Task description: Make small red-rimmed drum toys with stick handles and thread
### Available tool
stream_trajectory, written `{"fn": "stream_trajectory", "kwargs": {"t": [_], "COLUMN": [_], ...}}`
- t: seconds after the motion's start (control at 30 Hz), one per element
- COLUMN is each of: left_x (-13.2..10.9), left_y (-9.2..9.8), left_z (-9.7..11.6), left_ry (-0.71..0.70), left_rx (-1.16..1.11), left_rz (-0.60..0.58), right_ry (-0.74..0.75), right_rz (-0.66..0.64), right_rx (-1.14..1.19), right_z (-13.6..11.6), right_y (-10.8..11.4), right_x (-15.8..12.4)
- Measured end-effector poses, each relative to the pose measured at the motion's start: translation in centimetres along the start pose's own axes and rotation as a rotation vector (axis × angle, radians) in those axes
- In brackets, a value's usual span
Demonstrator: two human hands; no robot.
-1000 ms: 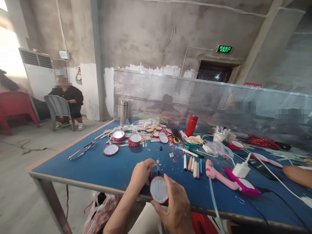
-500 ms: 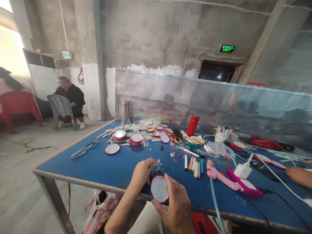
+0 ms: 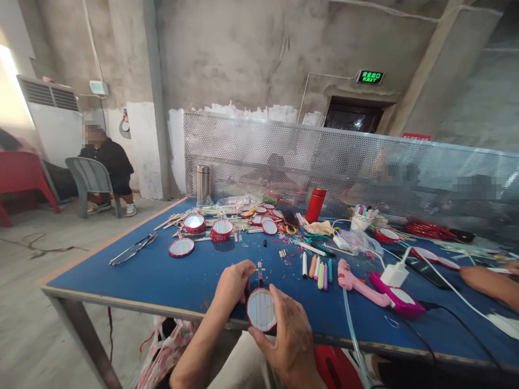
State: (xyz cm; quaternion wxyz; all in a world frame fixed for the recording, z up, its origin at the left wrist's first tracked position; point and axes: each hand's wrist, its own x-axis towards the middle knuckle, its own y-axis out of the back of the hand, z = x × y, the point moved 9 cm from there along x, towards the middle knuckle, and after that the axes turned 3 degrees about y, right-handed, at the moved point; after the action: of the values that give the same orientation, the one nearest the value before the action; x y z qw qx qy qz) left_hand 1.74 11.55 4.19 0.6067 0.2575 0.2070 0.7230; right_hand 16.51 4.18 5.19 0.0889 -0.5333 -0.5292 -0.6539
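A small toy banjo (image 3: 261, 310) with a round white face, red rim and thin red strings is held over the table's front edge. My right hand (image 3: 290, 329) grips its round body, thumb at the lower rim and fingers along the right side. At its short neck, my left hand (image 3: 237, 281) pinches the end of a small wooden cross peg (image 3: 260, 269). The left fingertips are partly hidden. Several coloured crayon-like sticks (image 3: 320, 274) lie right of the neck, with a pink glue gun (image 3: 359, 286) beyond them.
On the blue table (image 3: 146, 286) are tweezers (image 3: 133, 249), red-rimmed discs (image 3: 181, 247), wooden sticks, a red flask (image 3: 315, 205) and a steel flask (image 3: 203, 183). White cables and a magenta device (image 3: 399, 297) lie right. Another person's hand (image 3: 486, 281) is at far right.
The whole view has swung slightly right, so the table and things appear farther left. Both hands keep the same hold on the toy banjo. The other person's hand shows more.
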Motion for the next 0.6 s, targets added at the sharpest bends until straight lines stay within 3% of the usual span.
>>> {"fn": "stream_trajectory", "kwargs": {"t": [0.33, 0.6], "left_x": [0.13, 0.06], "left_y": [-0.01, 0.19], "left_z": [-0.12, -0.07], "left_ry": [-0.014, -0.005], "left_rx": [0.006, 0.021], "left_rz": [0.002, 0.005], "right_ry": [-0.005, 0.005], "right_rz": [-0.082, -0.060], "right_rx": [-0.027, -0.015], "right_z": [0.02, -0.16], "right_y": [-0.51, -0.32], "right_x": [-0.21, -0.08]}}
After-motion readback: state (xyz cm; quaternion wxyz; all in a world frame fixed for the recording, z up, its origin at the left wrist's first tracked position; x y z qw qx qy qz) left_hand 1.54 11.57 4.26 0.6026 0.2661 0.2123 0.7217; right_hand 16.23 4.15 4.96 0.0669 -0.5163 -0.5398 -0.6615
